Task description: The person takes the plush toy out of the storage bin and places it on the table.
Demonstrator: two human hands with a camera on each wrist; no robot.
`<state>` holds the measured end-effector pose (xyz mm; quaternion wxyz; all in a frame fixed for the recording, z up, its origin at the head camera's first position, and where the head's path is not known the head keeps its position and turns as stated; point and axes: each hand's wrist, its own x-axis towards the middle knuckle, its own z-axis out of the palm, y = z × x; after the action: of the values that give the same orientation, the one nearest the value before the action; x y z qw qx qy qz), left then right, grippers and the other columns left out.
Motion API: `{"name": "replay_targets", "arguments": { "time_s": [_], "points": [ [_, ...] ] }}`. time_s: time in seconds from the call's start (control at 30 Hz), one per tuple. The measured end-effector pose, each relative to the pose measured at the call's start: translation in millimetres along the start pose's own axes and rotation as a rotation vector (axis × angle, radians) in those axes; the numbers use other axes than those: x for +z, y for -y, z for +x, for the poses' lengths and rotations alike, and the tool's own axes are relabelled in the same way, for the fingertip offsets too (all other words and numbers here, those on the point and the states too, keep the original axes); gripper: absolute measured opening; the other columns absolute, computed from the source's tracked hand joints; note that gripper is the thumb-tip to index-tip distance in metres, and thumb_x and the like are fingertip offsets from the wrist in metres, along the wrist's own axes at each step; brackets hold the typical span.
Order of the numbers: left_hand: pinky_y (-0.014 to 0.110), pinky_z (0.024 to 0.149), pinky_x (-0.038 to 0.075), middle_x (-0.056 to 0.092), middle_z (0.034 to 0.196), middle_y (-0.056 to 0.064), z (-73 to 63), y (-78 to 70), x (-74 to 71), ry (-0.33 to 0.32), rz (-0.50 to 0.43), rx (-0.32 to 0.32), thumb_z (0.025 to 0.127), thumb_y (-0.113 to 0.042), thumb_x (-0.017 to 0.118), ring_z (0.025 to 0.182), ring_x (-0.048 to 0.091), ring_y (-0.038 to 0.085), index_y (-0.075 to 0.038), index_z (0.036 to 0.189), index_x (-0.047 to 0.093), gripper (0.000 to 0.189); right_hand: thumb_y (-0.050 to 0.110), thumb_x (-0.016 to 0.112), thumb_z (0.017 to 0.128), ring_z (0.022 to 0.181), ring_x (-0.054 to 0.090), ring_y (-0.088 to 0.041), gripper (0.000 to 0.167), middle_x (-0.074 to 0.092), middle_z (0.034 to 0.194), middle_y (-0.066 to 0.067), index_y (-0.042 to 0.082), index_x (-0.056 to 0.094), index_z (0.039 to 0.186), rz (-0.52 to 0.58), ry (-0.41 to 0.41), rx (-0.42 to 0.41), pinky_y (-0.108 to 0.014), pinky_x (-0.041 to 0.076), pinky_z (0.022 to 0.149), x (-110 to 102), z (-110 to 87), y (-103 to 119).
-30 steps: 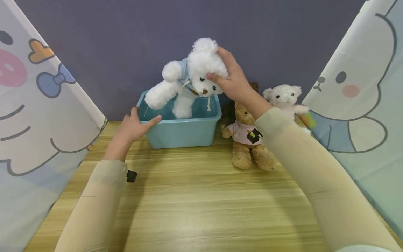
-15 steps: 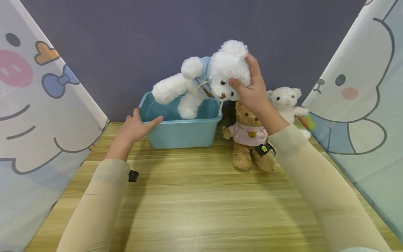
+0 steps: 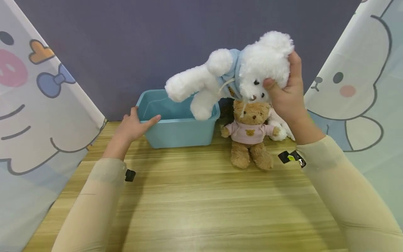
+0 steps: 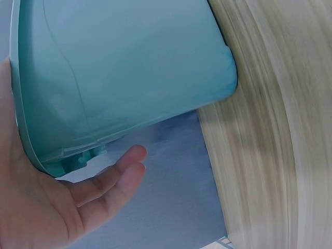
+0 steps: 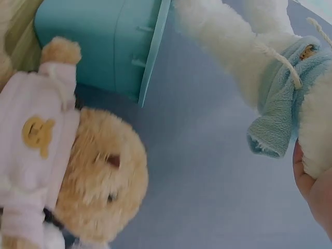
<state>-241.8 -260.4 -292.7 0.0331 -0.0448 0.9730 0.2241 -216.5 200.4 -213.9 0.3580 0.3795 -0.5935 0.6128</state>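
Note:
My right hand (image 3: 288,92) grips a white teddy bear (image 3: 204,80) by the head, thumb beside its eye. The bear wears a light blue hoodie (image 5: 280,98) with pale drawstrings and tilts sideways in the air. Its legs overlap the right part of a blue plastic bin (image 3: 179,134) in the head view. At the bin's left end my left hand (image 3: 130,127) holds the corner, thumb over the front rim. In the left wrist view the fingers (image 4: 111,187) reach below the rim's end, outside the bin (image 4: 129,62).
A brown teddy bear (image 3: 250,136) in a pink hoodie sits right of the bin. Behind it a smaller white plush (image 3: 277,127) is mostly hidden, and something dark (image 3: 225,112) stands beside the bin. A dark wall (image 3: 157,35) backs the wooden table (image 3: 189,203), with printed curtains at both sides.
My right hand has carried the white teddy bear up and right, out of the bin and toward the camera. It now covers much of the smaller white plush. My left hand has stayed at the corner.

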Motion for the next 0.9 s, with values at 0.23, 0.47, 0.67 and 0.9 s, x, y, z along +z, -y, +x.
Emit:
{"name": "replay_targets", "arguments": {
  "time_s": [0.23, 0.47, 0.67, 0.9],
  "points": [
    [0.083, 0.114, 0.031, -0.002, 0.17, 0.045, 2.4, 1.6, -0.6, 0.022, 0.009, -0.007, 0.073, -0.108, 0.033, 0.149, 0.024, 0.07, -0.011, 0.168, -0.025, 0.147, 0.052, 0.09, 0.074, 0.116, 0.062, -0.023, 0.1, 0.059, 0.136, -0.01, 0.0, 0.04, 0.143, 0.028, -0.064, 0.03, -0.029, 0.052, 0.098, -32, -12.6, 2],
    [0.083, 0.114, 0.031, -0.003, 0.17, 0.045, 2.8, 3.5, -0.6, 0.038, -0.002, 0.0, 0.075, -0.107, 0.034, 0.15, 0.023, 0.07, -0.011, 0.168, -0.024, 0.146, 0.049, 0.092, 0.074, 0.116, 0.061, -0.022, 0.098, 0.057, 0.136, -0.01, 0.005, 0.042, 0.146, 0.006, -0.118, 0.087, -0.026, 0.053, 0.096, -61, -27.0, 8],
    [0.082, 0.113, 0.033, 0.001, 0.169, 0.046, 3.8, 5.6, -4.3, 0.025, 0.002, 0.009, 0.075, -0.107, 0.034, 0.148, 0.028, 0.069, -0.01, 0.168, -0.024, 0.146, 0.045, 0.093, 0.074, 0.113, 0.061, -0.021, 0.093, 0.058, 0.133, -0.011, 0.001, 0.041, 0.137, 0.047, -0.102, 0.063, -0.026, 0.052, 0.095, -71, -32.6, 14],
    [0.083, 0.113, 0.032, -0.002, 0.17, 0.045, 4.3, 11.1, -8.5, 0.035, 0.006, -0.012, 0.075, -0.107, 0.034, 0.148, 0.025, 0.07, -0.011, 0.166, -0.028, 0.146, 0.045, 0.092, 0.076, 0.111, 0.062, -0.021, 0.091, 0.059, 0.132, -0.011, -0.001, 0.042, 0.136, 0.058, -0.099, 0.042, -0.026, 0.052, 0.094, -67, -35.6, 12]
  ]
}}
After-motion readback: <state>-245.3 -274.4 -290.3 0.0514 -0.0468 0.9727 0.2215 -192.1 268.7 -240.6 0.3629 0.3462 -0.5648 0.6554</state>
